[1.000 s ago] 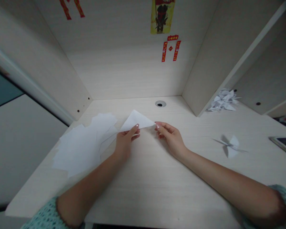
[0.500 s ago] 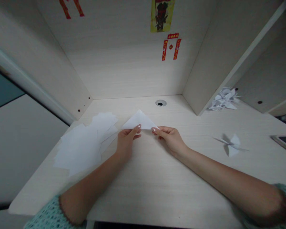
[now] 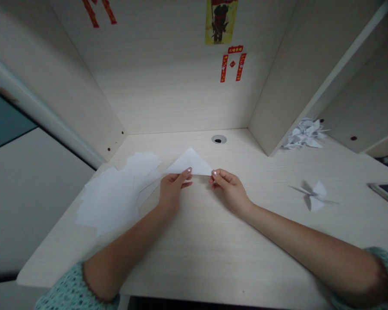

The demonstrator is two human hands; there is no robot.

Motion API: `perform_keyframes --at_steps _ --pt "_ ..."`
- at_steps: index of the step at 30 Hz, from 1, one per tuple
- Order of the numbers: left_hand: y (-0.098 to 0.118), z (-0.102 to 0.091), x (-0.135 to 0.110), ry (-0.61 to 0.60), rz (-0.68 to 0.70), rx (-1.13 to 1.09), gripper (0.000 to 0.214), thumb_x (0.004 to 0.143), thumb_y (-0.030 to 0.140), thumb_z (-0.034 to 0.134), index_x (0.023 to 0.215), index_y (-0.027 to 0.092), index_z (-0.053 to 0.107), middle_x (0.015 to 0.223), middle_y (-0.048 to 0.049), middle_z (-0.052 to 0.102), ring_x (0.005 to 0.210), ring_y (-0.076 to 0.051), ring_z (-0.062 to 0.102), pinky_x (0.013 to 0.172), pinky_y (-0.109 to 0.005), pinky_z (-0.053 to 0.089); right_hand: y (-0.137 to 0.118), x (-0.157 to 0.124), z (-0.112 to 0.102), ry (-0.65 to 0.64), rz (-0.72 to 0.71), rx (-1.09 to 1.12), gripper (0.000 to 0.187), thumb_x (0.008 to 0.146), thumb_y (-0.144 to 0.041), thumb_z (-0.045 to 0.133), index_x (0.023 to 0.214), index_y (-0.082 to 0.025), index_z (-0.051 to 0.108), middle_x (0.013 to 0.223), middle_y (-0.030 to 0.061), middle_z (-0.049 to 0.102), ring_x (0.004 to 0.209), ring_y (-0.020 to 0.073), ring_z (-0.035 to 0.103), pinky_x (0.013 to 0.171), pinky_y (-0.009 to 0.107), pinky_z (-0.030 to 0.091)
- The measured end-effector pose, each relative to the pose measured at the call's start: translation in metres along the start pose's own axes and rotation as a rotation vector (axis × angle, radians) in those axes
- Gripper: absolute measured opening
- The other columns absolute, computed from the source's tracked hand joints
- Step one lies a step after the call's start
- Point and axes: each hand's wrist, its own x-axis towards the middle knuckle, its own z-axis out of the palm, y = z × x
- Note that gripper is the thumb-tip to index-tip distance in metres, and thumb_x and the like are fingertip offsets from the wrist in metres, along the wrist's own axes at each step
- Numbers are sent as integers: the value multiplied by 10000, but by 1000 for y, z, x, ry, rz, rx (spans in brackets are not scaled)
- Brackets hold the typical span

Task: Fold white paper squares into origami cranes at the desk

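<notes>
Folded white paper triangle: pinched at its lower edge by the left-hand grip, at its right corner by the right-hand grip. Loose white paper sheets just beside; paper crane well right, on worktop.

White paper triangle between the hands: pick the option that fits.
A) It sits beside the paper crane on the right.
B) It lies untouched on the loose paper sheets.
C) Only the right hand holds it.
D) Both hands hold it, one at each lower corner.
D: the left hand and the right hand each grip one end of the lower edge of the white paper triangle.
</notes>
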Motion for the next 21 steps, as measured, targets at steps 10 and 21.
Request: perform_keyframes --at_steps 10,21 --pt "-5 5 -15 -144 -59 88 274 613 411 739 671 144 729 753 -68 711 699 -153 622 658 -261 503 2 -13 10 -104 91 25 260 646 -371 741 810 -171 722 779 50 690 698 147 565 653 288 422" --pt "4 7 -17 -137 -131 92 299 595 384 750 785 154 738 894 -102 719 897 -236 648 712 -302 504 0 -6 6 42 113 42 229 579 -361 785 670 -163 717 673 36 670 638 152 548 595 279 382"
